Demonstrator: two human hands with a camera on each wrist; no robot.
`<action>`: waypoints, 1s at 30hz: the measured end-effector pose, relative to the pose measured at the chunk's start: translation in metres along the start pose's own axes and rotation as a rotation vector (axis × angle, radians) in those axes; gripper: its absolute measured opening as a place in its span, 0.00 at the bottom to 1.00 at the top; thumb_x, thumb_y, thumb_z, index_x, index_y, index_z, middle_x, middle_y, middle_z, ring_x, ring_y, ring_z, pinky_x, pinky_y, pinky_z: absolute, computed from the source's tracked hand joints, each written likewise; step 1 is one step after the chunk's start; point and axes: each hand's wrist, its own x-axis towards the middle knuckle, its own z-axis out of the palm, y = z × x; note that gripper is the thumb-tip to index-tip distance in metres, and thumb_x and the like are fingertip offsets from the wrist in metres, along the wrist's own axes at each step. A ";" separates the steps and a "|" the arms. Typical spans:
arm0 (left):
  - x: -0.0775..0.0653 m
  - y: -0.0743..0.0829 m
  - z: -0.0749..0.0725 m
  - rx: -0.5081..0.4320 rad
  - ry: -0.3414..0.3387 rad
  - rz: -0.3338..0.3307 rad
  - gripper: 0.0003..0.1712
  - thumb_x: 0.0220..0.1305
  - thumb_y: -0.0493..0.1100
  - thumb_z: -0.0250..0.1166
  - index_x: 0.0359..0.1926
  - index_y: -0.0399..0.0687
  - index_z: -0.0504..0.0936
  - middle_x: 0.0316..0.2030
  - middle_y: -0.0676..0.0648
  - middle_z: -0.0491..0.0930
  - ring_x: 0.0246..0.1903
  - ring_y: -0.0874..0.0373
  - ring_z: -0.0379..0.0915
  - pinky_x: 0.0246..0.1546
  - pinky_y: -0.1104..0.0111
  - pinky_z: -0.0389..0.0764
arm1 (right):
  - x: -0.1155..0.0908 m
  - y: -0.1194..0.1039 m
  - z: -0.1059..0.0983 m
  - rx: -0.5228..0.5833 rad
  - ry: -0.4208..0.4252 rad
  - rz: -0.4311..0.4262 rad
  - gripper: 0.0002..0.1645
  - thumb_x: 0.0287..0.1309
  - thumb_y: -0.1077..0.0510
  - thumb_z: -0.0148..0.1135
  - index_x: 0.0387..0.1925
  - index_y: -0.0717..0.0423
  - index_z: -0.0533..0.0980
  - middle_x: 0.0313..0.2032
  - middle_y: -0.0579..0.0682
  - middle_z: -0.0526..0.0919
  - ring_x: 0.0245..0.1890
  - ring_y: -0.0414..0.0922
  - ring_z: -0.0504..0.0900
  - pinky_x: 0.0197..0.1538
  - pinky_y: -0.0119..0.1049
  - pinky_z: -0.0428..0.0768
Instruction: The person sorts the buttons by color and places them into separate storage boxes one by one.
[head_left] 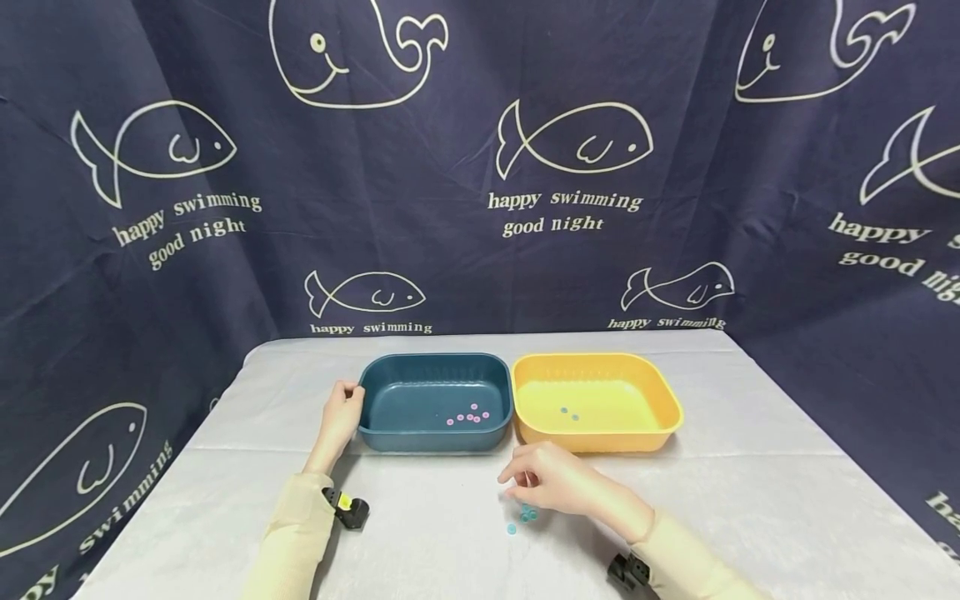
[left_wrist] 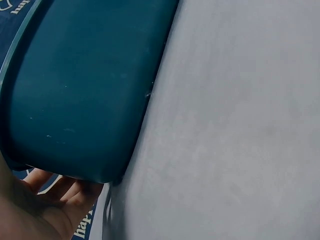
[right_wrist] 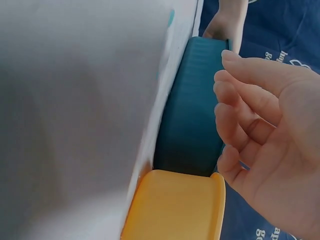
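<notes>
My left hand is at the left end of a dark teal plastic bin, its fingers on the rim. In the left wrist view the fingers lie against the bin's end wall. Several small pink beads lie inside the bin. My right hand hovers in front of a yellow bin, fingers loosely bent. No object shows between its fingertips in the right wrist view. Just below it, several small turquoise beads lie on the cloth. Two small bluish beads are in the yellow bin.
Both bins stand side by side on a pale cloth-covered table. A dark blue curtain with fish drawings hangs behind and at the sides. A small black camera sits on the left wrist, and another on the right.
</notes>
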 end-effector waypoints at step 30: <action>0.001 -0.001 0.000 0.013 0.002 -0.014 0.19 0.71 0.44 0.41 0.54 0.33 0.64 0.56 0.33 0.66 0.57 0.41 0.63 0.59 0.49 0.65 | -0.008 0.001 0.015 0.058 -0.165 0.071 0.07 0.47 0.54 0.70 0.29 0.52 0.84 0.20 0.33 0.72 0.22 0.26 0.68 0.31 0.19 0.71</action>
